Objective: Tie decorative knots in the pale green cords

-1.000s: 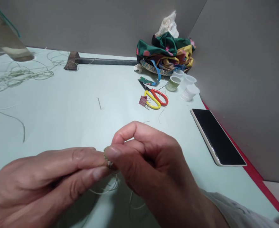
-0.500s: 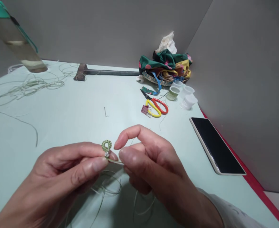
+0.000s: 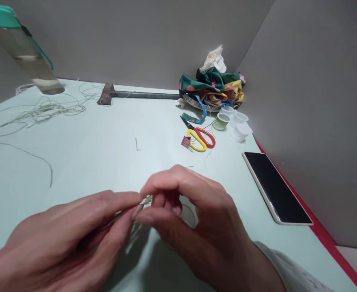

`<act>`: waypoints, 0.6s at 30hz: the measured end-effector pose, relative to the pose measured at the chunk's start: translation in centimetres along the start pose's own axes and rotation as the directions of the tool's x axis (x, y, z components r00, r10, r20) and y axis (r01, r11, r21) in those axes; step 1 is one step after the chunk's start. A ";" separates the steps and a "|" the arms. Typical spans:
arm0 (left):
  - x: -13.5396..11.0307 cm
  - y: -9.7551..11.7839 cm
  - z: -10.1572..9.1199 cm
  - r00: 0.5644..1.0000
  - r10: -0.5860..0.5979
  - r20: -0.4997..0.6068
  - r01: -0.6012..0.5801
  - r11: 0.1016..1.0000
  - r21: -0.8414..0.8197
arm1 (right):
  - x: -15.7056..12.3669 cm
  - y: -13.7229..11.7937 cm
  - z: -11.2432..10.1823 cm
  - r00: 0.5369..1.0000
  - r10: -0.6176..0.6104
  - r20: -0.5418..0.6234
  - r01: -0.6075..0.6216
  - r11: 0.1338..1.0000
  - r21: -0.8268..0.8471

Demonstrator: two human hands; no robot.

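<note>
Cord loop, green and braided (image 3: 146,200): my left hand (image 3: 65,239) and right hand (image 3: 196,219) clamp their fingers together on it, holding it steady.

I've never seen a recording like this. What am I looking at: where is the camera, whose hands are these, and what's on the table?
No machine is involved here. These are a person's own two bare hands, filmed by a camera worn on their head, looking forward and down. There is one view. The left hand and the right hand come together in front of the person, pinching a small piece of knotted green cord. The pale green table has loose cord lying to the left. Farther ahead are scissors with red and yellow handles, a spool of green thread and a bundle of colourful cloth. A phone lies to the right.
</note>
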State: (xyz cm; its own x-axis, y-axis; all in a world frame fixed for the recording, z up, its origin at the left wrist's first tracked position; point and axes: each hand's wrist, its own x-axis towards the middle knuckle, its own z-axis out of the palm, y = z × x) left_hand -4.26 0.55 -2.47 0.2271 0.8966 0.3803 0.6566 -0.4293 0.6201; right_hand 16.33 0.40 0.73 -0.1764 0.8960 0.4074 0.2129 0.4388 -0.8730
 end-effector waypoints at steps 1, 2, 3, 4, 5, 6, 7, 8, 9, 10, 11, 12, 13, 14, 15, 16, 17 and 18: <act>-0.1 0.2 0.1 1.000 -0.003 -0.020 0.003 1.000 -0.005 | 0.0 0.0 0.0 1.000 -0.020 -0.007 0.020 1.000 0.001; -0.2 0.2 0.2 0.997 -0.018 -0.069 0.018 1.000 -0.001 | 0.0 -0.1 0.0 0.999 -0.031 -0.021 0.031 1.000 0.001; -0.3 0.1 0.3 0.995 -0.037 -0.096 0.038 0.999 0.004 | 0.0 -0.2 0.0 0.999 -0.030 -0.040 0.031 1.000 0.002; -0.5 0.0 0.3 0.994 -0.051 -0.099 0.051 0.999 0.001 | 0.0 -0.3 0.0 0.998 -0.015 -0.056 0.016 1.000 0.003; -0.6 -0.3 0.3 0.994 -0.062 -0.087 0.062 0.998 -0.010 | 0.0 -0.5 0.0 0.998 0.012 -0.066 -0.011 1.000 0.005; -0.7 -0.6 0.2 0.997 -0.072 -0.036 0.071 0.997 -0.034 | 0.0 -0.7 0.0 0.996 0.042 -0.076 -0.041 0.999 0.007; -0.7 -0.8 0.0 0.996 -0.090 0.016 0.091 0.994 -0.065 | -0.1 -0.8 0.1 0.994 0.064 -0.085 -0.063 0.998 0.010; -0.7 -1.0 -0.2 0.991 -0.118 0.062 0.124 0.987 -0.103 | -0.2 -1.0 0.2 0.992 0.082 -0.098 -0.081 0.997 0.013; -0.6 -1.2 -0.4 0.983 -0.154 0.100 0.168 0.975 -0.144 | -0.3 -1.1 0.4 0.987 0.102 -0.125 -0.101 0.995 0.012; -0.3 -1.2 -0.6 0.977 -0.183 0.112 0.202 0.961 -0.189 | -0.5 -1.1 0.6 0.980 0.124 -0.158 -0.124 0.992 0.010; 0.0 -1.2 -0.7 0.973 -0.197 0.123 0.222 0.946 -0.237 | -0.7 -1.1 0.7 0.969 0.145 -0.201 -0.147 0.989 0.007; 0.4 -1.1 -0.7 0.972 -0.199 0.126 0.227 0.931 -0.285 | -0.9 -1.0 0.8 0.963 0.157 -0.219 -0.161 0.987 0.000; 0.9 -1.0 -0.7 0.974 -0.191 0.124 0.222 0.919 -0.327 | -1.1 -0.9 0.8 0.963 0.162 -0.217 -0.169 0.985 -0.014; 1.3 -0.9 -0.6 0.975 -0.184 0.128 0.218 0.908 -0.359 | -1.2 -0.8 0.7 0.969 0.157 -0.193 -0.167 0.985 -0.033; 1.6 -0.9 -0.5 0.974 -0.184 0.135 0.222 0.899 -0.379 | -1.3 -0.7 0.5 0.977 0.147 -0.153 -0.156 0.986 -0.052; 1.9 -0.8 -0.4 0.971 -0.190 0.143 0.231 0.892 -0.389 | -1.3 -0.7 0.3 0.984 0.142 -0.111 -0.150 0.986 -0.069; 2.0 -0.9 -0.3 0.968 -0.199 0.152 0.244 0.886 -0.394 | -1.4 -0.6 0.0 0.986 0.141 -0.085 -0.148 0.986 -0.078; 2.0 -1.0 -0.2 0.964 -0.209 0.162 0.258 0.880 -0.398 | -1.4 -0.6 -0.1 0.986 0.147 -0.074 -0.152 0.985 -0.081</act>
State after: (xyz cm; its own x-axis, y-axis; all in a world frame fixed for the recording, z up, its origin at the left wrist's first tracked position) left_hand -4.63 2.70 -2.15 0.1983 0.9721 0.1254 0.3499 -0.1897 0.9174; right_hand 16.57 -1.08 0.75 -0.0721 0.9532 0.2936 0.3143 0.3011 -0.9003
